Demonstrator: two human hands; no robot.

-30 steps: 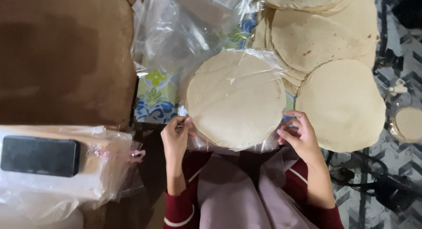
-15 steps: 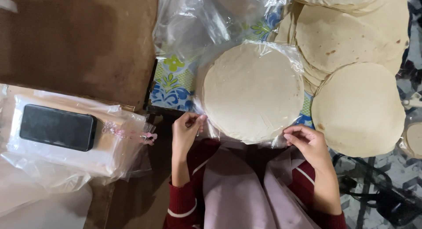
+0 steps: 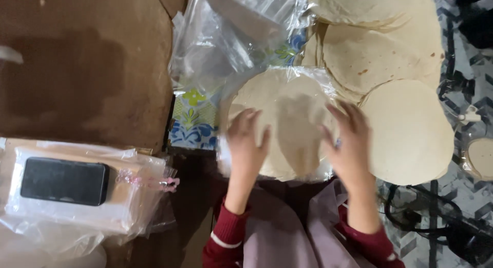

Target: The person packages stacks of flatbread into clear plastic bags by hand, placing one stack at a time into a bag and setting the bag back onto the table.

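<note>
A stack of round flatbreads (image 3: 287,119) lies wrapped in a clear plastic bag right in front of me. My left hand (image 3: 246,144) rests flat on its left part, fingers spread. On the right part lies my right hand (image 3: 349,139), also flat and blurred by motion. Both sleeves are dark red. To the right sits a bare stack of flatbreads (image 3: 411,129), and more flatbreads (image 3: 375,47) overlap behind it.
Loose clear plastic bags (image 3: 231,37) lie on a patterned blue and yellow cloth (image 3: 192,119) behind the pack. A black phone (image 3: 64,180) rests on a plastic-wrapped box at the left. Brown floor (image 3: 82,67) spreads at the upper left. Black cables (image 3: 436,222) run at the lower right.
Both hands have moved from the near edge of the wrapped stack up onto its top, now pressing flat. The view has shifted slightly.
</note>
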